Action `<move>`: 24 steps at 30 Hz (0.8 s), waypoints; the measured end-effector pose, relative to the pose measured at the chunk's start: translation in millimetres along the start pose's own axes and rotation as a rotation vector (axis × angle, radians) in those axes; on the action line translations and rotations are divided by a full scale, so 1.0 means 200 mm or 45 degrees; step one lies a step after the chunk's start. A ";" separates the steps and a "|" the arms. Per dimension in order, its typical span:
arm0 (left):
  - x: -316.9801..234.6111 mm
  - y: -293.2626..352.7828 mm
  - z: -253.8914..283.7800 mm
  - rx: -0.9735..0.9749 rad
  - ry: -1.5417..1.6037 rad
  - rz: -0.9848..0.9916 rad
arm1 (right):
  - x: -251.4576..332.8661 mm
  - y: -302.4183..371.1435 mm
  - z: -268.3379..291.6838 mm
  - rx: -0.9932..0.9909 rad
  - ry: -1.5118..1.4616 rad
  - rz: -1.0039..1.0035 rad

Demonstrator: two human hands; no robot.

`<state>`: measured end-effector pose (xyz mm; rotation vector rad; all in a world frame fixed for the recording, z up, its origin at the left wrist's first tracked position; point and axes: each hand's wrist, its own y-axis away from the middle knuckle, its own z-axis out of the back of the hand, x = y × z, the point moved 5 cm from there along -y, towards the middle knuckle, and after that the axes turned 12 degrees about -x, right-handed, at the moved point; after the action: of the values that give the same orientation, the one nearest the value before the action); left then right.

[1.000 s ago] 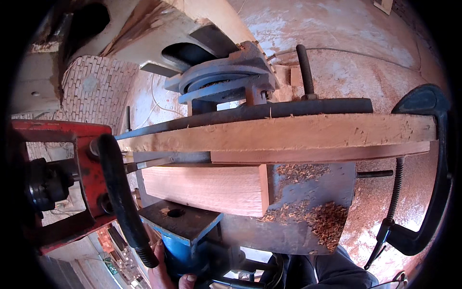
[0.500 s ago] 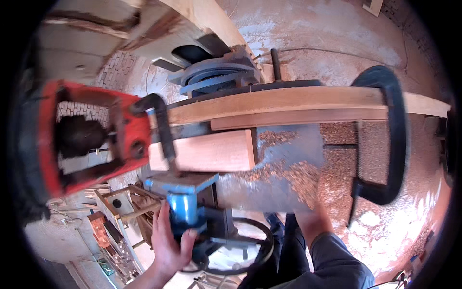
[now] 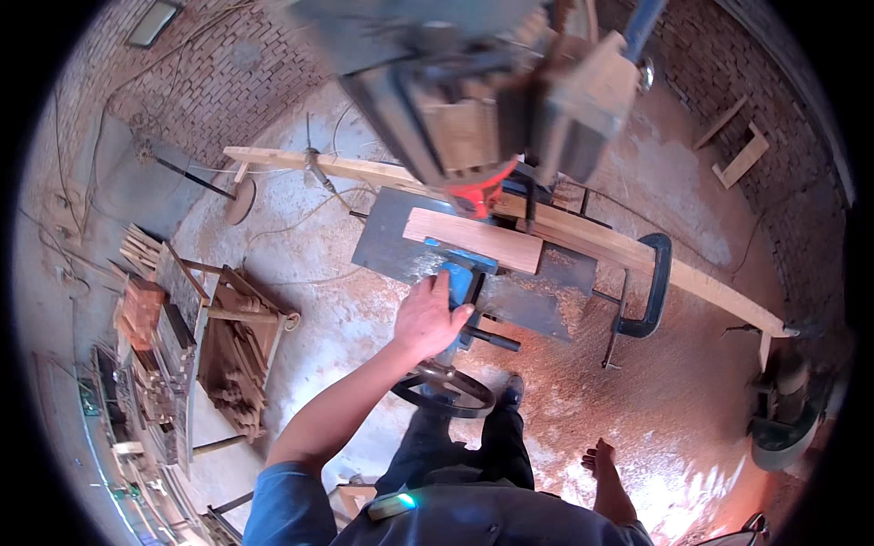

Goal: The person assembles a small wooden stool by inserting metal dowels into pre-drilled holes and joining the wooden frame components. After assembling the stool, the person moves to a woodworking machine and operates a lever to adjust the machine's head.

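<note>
My left hand [image 3: 428,314] grips the blue clamp cylinder [image 3: 461,276] at the front of a woodworking machine, its thumb pointing right. A flat blue pressure plate [image 3: 469,257] on that cylinder bears against the near side of a reddish wooden block [image 3: 473,238]. The block lies on the grey metal machine table [image 3: 528,305], under the machine's head [image 3: 464,127] with its red lower part. Off to the lower right, my right hand [image 3: 598,458] hangs away from the machine, holding nothing, its fingers somewhat apart.
A long wooden fence board [image 3: 601,235] runs behind the block, with a black C-clamp [image 3: 654,282] on its right part. Wood shavings [image 3: 574,300] litter the table and floor. Below the table sits a black handwheel [image 3: 444,391]. A wooden cart [image 3: 241,318] of offcuts stands left.
My view has pulled back and up. My right hand, previously at the table's near edge by the shavings, now hangs lower right. My left hand stays on the blue cylinder.
</note>
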<state>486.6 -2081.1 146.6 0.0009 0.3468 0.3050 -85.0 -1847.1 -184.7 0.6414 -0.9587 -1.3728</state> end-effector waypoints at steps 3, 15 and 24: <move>0.14 -0.04 0.01 0.069 0.292 0.008 | 0.08 0.13 0.19 -0.090 -0.126 0.127; 1.98 -1.10 0.24 -0.745 0.495 0.442 | -0.79 1.37 -0.09 -0.241 -0.417 -0.047; 1.95 -1.38 0.16 -0.506 0.158 0.432 | -1.18 2.02 -0.49 -0.256 -0.399 -0.212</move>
<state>927.1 -2228.0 32.1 -0.3540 0.4046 0.7085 222.0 -1578.2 65.6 0.3656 -1.0132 -1.7283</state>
